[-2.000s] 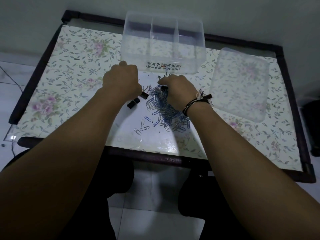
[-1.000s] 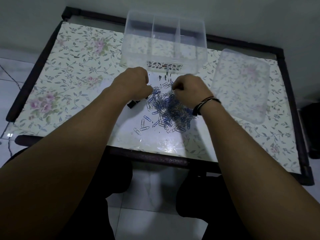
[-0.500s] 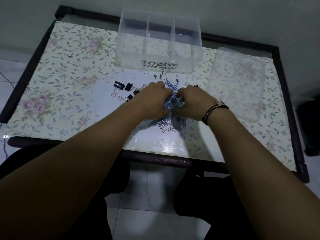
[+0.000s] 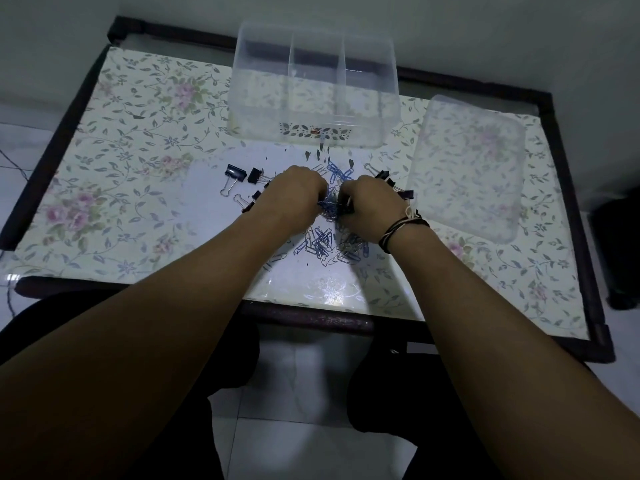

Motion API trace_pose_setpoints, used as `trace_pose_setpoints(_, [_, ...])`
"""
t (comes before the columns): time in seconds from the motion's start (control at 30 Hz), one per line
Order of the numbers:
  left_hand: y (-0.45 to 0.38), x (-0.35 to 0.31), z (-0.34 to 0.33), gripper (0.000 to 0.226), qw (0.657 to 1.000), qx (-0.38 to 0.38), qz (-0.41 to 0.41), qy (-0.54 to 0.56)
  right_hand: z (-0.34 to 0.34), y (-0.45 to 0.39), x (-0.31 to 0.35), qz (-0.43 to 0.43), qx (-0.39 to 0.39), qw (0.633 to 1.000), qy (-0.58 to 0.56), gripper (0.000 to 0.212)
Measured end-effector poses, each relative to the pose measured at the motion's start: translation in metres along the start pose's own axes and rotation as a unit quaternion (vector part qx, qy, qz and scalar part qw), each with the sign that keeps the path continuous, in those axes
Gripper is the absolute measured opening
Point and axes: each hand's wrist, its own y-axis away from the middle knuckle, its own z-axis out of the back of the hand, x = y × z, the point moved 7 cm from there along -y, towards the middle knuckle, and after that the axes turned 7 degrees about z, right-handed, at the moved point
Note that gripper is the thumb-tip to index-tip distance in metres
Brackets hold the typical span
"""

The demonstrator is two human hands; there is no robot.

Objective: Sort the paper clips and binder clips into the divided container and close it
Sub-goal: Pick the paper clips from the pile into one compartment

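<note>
- A low table (image 4: 114, 188) with a floral top and dark frame stands against a pale wall, over a white tiled floor.
- The box (image 4: 315, 88), clear and split by two dividers into three cells, sits at the far middle of the table; its long axis runs left to right and its open top faces up.
- The lid (image 4: 467, 168) lies flat to the right of the box, apart from it, long axis running away from the person.
- The paper clips (image 4: 325, 244), blue, lie in a loose heap at table centre, pointing every way; part of the heap is bunched between the two hands.
- Binder clips (image 4: 242, 176), black, lie left of the hands, wire handles pointing toward the near left; a few more show by the right hand.
- The left hand (image 4: 294, 199) is knuckles up, fingers curled down into the heap, gathering paper clips.
- The right hand (image 4: 370, 206) mirrors it, fingers curled on the same bunch, cords around its wrist.
- Both forearms reach forward and converge over the near edge.
</note>
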Motion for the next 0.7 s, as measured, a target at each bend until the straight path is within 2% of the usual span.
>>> trace_pose_setpoints(0.3, [-0.003,0.016,0.022,0.012,0.997,-0.011,0.029,0.065,0.013,0.004,-0.012,-0.048,0.018,0.997,-0.060,0.013])
trace_pose_setpoints(0.43, [-0.003,0.016,0.034,0.019,0.993,-0.018,0.028,0.113,0.031,0.010,-0.016,-0.069,-0.004,0.990,-0.127,0.010])
trace_pose_setpoints(0.7, [0.001,0.017,0.051,0.014,0.983,-0.018,0.030,0.181,0.053,0.022,-0.025,-0.088,-0.049,0.975,-0.197,0.006])
